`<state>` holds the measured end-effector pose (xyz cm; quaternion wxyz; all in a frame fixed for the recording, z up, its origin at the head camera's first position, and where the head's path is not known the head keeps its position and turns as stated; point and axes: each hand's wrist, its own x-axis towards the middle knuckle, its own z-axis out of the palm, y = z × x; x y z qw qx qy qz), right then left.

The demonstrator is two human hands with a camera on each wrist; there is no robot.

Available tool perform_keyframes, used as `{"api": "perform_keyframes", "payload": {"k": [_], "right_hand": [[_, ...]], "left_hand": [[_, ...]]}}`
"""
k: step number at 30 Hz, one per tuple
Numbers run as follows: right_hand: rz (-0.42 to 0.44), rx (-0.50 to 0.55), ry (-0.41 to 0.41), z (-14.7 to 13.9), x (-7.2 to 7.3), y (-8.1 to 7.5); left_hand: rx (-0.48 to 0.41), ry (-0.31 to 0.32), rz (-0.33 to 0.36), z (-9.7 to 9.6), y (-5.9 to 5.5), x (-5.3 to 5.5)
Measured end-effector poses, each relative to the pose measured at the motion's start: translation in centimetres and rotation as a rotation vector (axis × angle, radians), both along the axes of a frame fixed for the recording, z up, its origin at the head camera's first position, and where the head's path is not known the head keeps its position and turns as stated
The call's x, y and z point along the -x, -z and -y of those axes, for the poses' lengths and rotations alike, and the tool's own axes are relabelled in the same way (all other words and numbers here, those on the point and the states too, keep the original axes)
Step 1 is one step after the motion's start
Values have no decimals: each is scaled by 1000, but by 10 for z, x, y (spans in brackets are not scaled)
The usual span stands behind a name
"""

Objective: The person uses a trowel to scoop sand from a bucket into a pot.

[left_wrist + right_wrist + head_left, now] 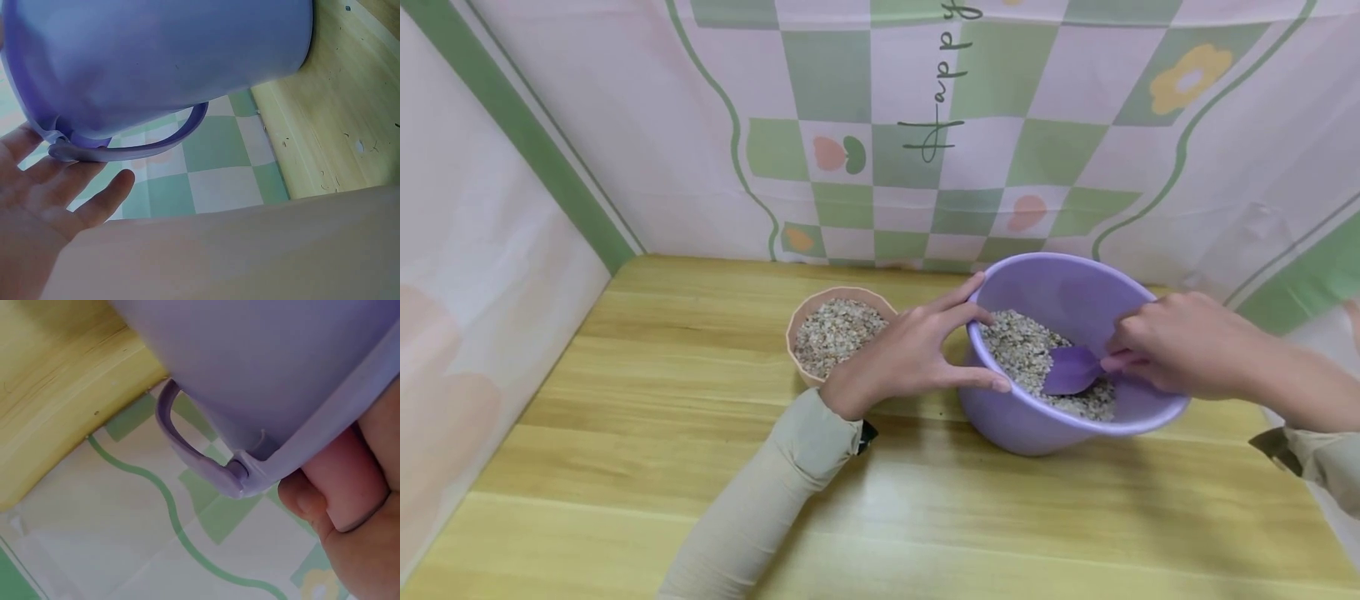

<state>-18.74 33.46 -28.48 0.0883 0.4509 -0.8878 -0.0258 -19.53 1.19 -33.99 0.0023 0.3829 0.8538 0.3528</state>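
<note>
A purple bucket [1011, 425] stands tilted toward the viewer on the wooden table, part filled with pale gravel-like grains [1018, 346]. At its left rim my left hand [917, 346] grips the edge, thumb on the near side and fingers farther back. My right hand [1187, 342] holds a small shovel by its pink handle [347, 478]. The shovel's purple blade [1071, 371] rests in the grains inside the bucket. Behind my left wrist sits a pink bowl [793, 337] full of similar grains, its right side partly covered by that hand.
The bucket's purple handle [153, 150] hangs on its far side. A checkered cloth backdrop [910, 150] rises along the table's back edge. Bare wooden tabletop [662, 417] lies left of the bowl. Small specks [359, 147] are scattered near the bucket.
</note>
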Motion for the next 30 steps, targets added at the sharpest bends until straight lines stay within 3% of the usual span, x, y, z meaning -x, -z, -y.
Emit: {"api": "perform_keyframes", "payload": {"k": [8, 15, 30], "right_hand": [[10, 23, -13, -1, 2, 2], [42, 103, 2, 2, 3, 8], [56, 114, 4, 2, 4, 8]], "left_hand": [[-4, -1, 2, 0, 1, 2], [16, 1, 17, -2, 1, 1], [6, 0, 17, -1, 0, 0]]}}
